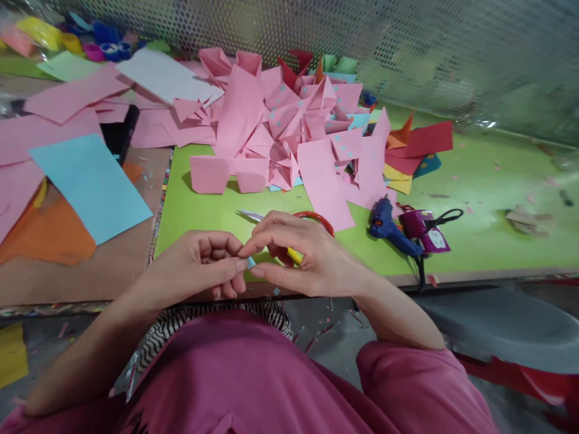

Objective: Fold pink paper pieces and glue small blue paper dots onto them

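- Green-and-brown surface [493, 208], strewn with paper.
- Beyond both hands, a heap of pink paper [239, 111], some folded, some blue-dotted.
- To the left, a light-blue sheet [94, 187], partly over orange paper [49, 235].
- Near the front edge, the left hand [201, 265], thumb and fingers pinched on a small blue piece [251, 263].
- Opposite, the right hand [305, 253], with a narrow gap between thumb and forefinger, close beside that piece.
- Further right, a blue glue gun [386, 223].
- Partly hidden by the right hand, red-handled scissors [319, 216].
- Smallest of all, the small blue piece, at the left thumb tip, between both hands.
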{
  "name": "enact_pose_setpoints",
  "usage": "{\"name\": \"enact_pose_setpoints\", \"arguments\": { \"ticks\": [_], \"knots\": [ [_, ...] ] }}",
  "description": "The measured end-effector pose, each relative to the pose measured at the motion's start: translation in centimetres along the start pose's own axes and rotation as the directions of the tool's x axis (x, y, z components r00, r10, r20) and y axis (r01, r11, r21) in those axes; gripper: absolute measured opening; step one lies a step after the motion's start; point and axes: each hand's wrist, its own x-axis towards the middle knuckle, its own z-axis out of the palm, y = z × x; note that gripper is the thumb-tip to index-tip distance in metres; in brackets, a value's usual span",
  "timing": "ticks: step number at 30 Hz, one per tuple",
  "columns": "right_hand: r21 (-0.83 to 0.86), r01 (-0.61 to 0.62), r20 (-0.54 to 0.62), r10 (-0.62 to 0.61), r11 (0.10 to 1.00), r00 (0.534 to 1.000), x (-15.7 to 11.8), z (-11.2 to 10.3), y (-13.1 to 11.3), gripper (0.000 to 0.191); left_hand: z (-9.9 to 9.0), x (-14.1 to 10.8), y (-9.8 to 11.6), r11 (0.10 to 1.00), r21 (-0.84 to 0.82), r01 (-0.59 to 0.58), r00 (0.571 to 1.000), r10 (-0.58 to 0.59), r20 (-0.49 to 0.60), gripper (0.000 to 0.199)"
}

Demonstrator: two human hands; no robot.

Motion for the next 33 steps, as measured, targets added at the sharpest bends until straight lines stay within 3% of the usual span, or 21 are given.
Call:
{"name": "enact_pose_setpoints", "arguments": {
  "ticks": [7,21,24,26,29,33],
  "knots": [
    [-0.022,0.001,-0.095,-0.003,1.000,0.995,-0.1,0.4,0.4,0.014,-0.7,0.2,-0.3,0.988,-0.152,-0.039,0.999,0.040,0.002,0.020],
    [-0.008,0.057,-0.112,-0.057,0.998,0.992,0.0,0.6,0.9,0.009,-0.7,0.4,-0.5,0.993,-0.110,0.042,0.999,-0.046,-0.026,0.028],
    [0.038,0.048,-0.135,-0.043,0.998,0.990,-0.2,0.9,1.0,0.010,-0.7,0.5,-0.6,0.998,-0.068,-0.003,0.999,-0.001,-0.053,0.025],
    [0.077,-0.017,-0.177,0.030,0.997,0.984,-0.5,1.2,0.9,0.012,-0.5,0.4,-0.5,0.998,-0.018,-0.057,0.993,0.054,-0.100,0.021],
    [0.098,-0.141,-0.232,0.160,0.985,0.959,-0.9,1.6,0.6,0.014,0.0,0.3,-0.3,0.982,0.066,-0.177,0.963,0.187,-0.196,0.014],
    [0.058,-0.149,-0.217,0.159,0.987,0.963,-0.8,2.0,0.1,0.013,0.8,-0.1,-0.2,0.955,0.145,-0.259,0.921,0.290,-0.260,0.009]
  ]
}}
